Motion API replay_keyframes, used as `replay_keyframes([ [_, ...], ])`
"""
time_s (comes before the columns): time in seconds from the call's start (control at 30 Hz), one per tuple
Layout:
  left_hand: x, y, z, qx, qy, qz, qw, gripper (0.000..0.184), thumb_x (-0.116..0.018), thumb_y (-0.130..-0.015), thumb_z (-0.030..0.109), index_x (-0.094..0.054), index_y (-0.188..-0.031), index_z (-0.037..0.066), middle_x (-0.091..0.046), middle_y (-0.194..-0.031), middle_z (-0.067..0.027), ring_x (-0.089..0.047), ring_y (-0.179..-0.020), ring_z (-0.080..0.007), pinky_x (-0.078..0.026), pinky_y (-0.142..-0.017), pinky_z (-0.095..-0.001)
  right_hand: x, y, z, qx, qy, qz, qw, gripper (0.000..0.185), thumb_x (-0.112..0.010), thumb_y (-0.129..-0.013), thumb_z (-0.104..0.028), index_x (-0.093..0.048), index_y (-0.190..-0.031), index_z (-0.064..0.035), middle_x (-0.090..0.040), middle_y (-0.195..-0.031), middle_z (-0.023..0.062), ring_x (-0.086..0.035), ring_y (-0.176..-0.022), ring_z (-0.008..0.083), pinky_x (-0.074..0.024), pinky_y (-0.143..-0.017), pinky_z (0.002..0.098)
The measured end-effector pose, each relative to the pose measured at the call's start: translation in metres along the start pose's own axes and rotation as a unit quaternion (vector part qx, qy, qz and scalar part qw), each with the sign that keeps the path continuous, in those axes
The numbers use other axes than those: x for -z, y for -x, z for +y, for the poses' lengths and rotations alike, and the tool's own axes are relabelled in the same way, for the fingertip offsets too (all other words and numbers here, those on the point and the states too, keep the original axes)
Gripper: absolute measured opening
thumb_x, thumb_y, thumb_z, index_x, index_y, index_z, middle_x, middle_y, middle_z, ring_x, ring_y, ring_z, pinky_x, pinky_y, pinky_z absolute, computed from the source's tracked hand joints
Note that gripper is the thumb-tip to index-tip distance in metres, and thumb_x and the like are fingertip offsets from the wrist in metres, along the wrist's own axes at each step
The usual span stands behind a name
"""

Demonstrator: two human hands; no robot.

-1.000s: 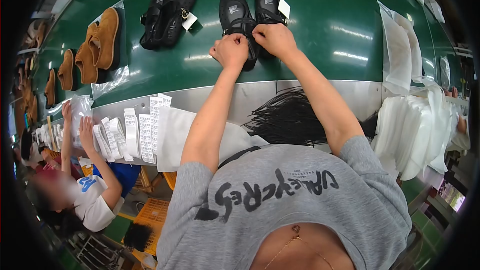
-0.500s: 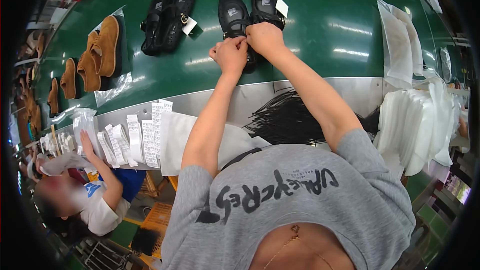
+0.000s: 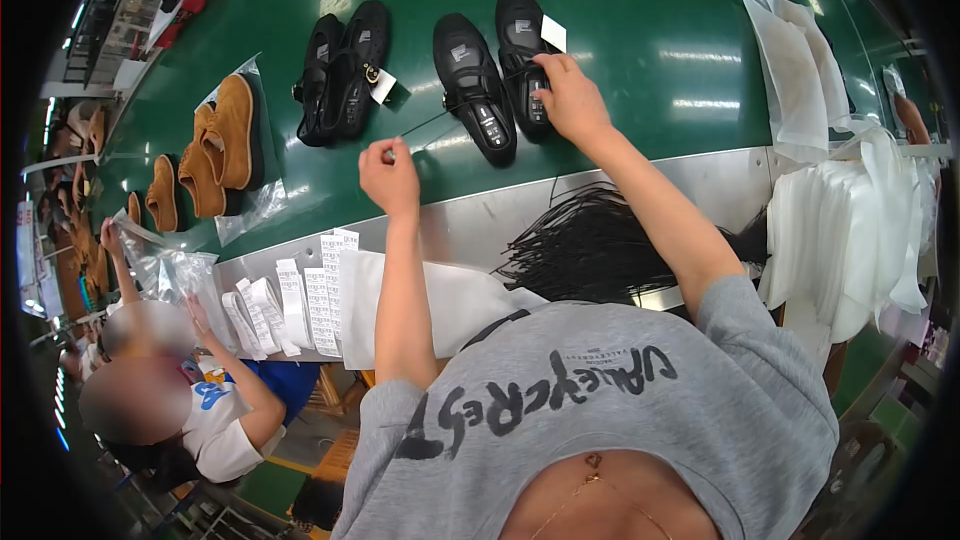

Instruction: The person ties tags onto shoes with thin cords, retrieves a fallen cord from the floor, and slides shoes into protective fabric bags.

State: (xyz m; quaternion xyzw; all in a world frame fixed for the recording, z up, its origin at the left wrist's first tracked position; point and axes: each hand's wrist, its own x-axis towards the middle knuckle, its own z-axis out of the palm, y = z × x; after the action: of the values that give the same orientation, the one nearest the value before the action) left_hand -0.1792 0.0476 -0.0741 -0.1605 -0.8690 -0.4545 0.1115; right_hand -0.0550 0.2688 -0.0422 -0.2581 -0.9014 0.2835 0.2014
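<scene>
Two black strapped shoes lie side by side on the green table, the left one (image 3: 484, 125) with its insole showing and the right one (image 3: 520, 25) with a white tag (image 3: 553, 34) beside it. A thin black strand (image 3: 426, 124) runs from the left shoe's strap to my left hand (image 3: 389, 177), whose fingers are pinched on its end. My right hand (image 3: 573, 98) touches the outer side of the right shoe, fingers partly curled round its edge. Another black pair (image 3: 350, 80) with a tag rests further left.
Brown shoes (image 3: 232, 135) on plastic stand at the left, above barcode label strips (image 3: 322, 285). Black strands (image 3: 580, 245) are bundled at the near edge. White sheets (image 3: 835, 240) hang at the right. A co-worker (image 3: 225, 420) handles plastic at the lower left.
My left hand has moved left, away from the shoes, drawing out the black strand. My right hand has shifted right to the right shoe's side. The two hands are now apart.
</scene>
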Motion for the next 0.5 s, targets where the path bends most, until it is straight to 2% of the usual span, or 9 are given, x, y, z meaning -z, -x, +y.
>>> replay_keyframes([
  [0.07, 0.009, 0.005, -0.020, 0.078, -0.045, 0.027, 0.996, 0.011, -0.063, -0.072, 0.016, -0.060, -0.069, 0.007, -0.048, -0.065, -0.0035, -0.046, -0.058, -0.0185, -0.040, -0.056, -0.0319, 0.006, -0.004, 0.015, -0.012, 0.022, -0.028, 0.999, 0.038, -0.063, -0.074, -0.008, -0.052, -0.110, -0.0066, -0.059, -0.097, 0.0121, -0.057, -0.089, 0.0338, -0.0469, -0.076, 0.0400],
  [0.13, 0.011, 0.007, -0.031, 0.093, -0.048, 0.042, 0.994, 0.011, -0.063, -0.071, 0.017, -0.060, -0.069, 0.006, -0.049, -0.066, -0.0033, -0.046, -0.058, -0.0181, -0.040, -0.057, -0.0315, 0.016, -0.014, 0.022, -0.012, 0.069, -0.047, 0.996, 0.024, -0.062, -0.076, -0.012, -0.058, -0.099, -0.0059, -0.061, -0.092, 0.0136, -0.058, -0.087, 0.0326, -0.0473, -0.074, 0.0410],
  [0.17, 0.012, 0.008, -0.036, 0.113, -0.051, 0.057, 0.991, 0.011, -0.062, -0.071, 0.017, -0.061, -0.069, 0.006, -0.049, -0.066, -0.0031, -0.046, -0.059, -0.0177, -0.041, -0.057, -0.0312, 0.023, -0.018, 0.026, -0.011, 0.068, -0.043, 0.997, 0.024, -0.062, -0.076, -0.012, -0.058, -0.099, -0.0059, -0.061, -0.092, 0.0136, -0.058, -0.087, 0.0326, -0.0473, -0.074, 0.0410],
  [0.23, 0.017, 0.005, -0.029, 0.123, -0.032, 0.060, 0.990, 0.012, -0.062, -0.070, 0.017, -0.061, -0.070, 0.005, -0.049, -0.067, -0.0031, -0.047, -0.059, -0.0169, -0.041, -0.058, -0.0306, 0.046, -0.026, 0.024, -0.014, 0.174, -0.173, 0.969, 0.015, -0.061, -0.078, -0.019, -0.063, -0.088, -0.0079, -0.063, -0.085, 0.0132, -0.060, -0.083, 0.0311, -0.0479, -0.071, 0.0417],
  [0.27, 0.020, 0.002, -0.024, 0.116, -0.033, 0.056, 0.991, 0.012, -0.063, -0.071, 0.017, -0.061, -0.071, 0.005, -0.049, -0.067, -0.0030, -0.047, -0.059, -0.0160, -0.040, -0.058, -0.0296, 0.053, -0.028, 0.025, -0.010, 0.220, -0.197, 0.955, 0.017, -0.059, -0.079, -0.026, -0.066, -0.082, -0.0105, -0.064, -0.080, 0.0119, -0.060, -0.081, 0.0303, -0.0482, -0.068, 0.0418],
  [0.37, 0.034, -0.020, -0.002, 0.070, 0.010, 0.038, 0.997, 0.011, -0.064, -0.072, 0.014, -0.061, -0.072, 0.004, -0.050, -0.067, -0.0027, -0.046, -0.058, -0.0139, -0.039, -0.056, -0.0272, 0.088, -0.040, 0.027, 0.013, 0.241, -0.229, 0.943, 0.019, -0.060, -0.079, -0.029, -0.066, -0.083, -0.0115, -0.064, -0.081, 0.0104, -0.061, -0.080, 0.0302, -0.0497, -0.069, 0.0393],
  [0.43, 0.042, -0.038, 0.030, 0.034, 0.055, 0.025, 0.998, 0.009, -0.064, -0.073, 0.013, -0.061, -0.072, 0.004, -0.050, -0.068, -0.0026, -0.046, -0.057, -0.0128, -0.039, -0.055, -0.0258, 0.115, -0.050, 0.022, 0.054, 0.256, -0.161, 0.952, 0.019, -0.058, -0.080, -0.029, -0.066, -0.085, -0.0125, -0.065, -0.081, 0.0081, -0.061, -0.078, 0.0295, -0.0494, -0.067, 0.0384],
  [0.47, 0.047, -0.045, 0.056, -0.024, 0.072, -0.014, 0.997, 0.008, -0.064, -0.073, 0.011, -0.061, -0.072, 0.003, -0.051, -0.068, -0.0026, -0.046, -0.057, -0.0120, -0.038, -0.054, -0.0249, 0.126, -0.054, 0.017, 0.056, 0.255, -0.159, 0.952, 0.019, -0.058, -0.080, -0.029, -0.066, -0.085, -0.0125, -0.065, -0.081, 0.0081, -0.061, -0.078, 0.0295, -0.0494, -0.067, 0.0384],
  [0.5, 0.048, -0.049, 0.079, -0.080, 0.088, -0.053, 0.991, 0.007, -0.065, -0.074, 0.009, -0.061, -0.072, 0.003, -0.051, -0.068, -0.0027, -0.046, -0.056, -0.0111, -0.038, -0.053, -0.0240, 0.136, -0.059, 0.011, 0.086, 0.250, -0.100, 0.959, 0.020, -0.058, -0.080, -0.030, -0.066, -0.085, -0.0117, -0.065, -0.081, 0.0078, -0.061, -0.078, 0.0293, -0.0490, -0.067, 0.0388],
])
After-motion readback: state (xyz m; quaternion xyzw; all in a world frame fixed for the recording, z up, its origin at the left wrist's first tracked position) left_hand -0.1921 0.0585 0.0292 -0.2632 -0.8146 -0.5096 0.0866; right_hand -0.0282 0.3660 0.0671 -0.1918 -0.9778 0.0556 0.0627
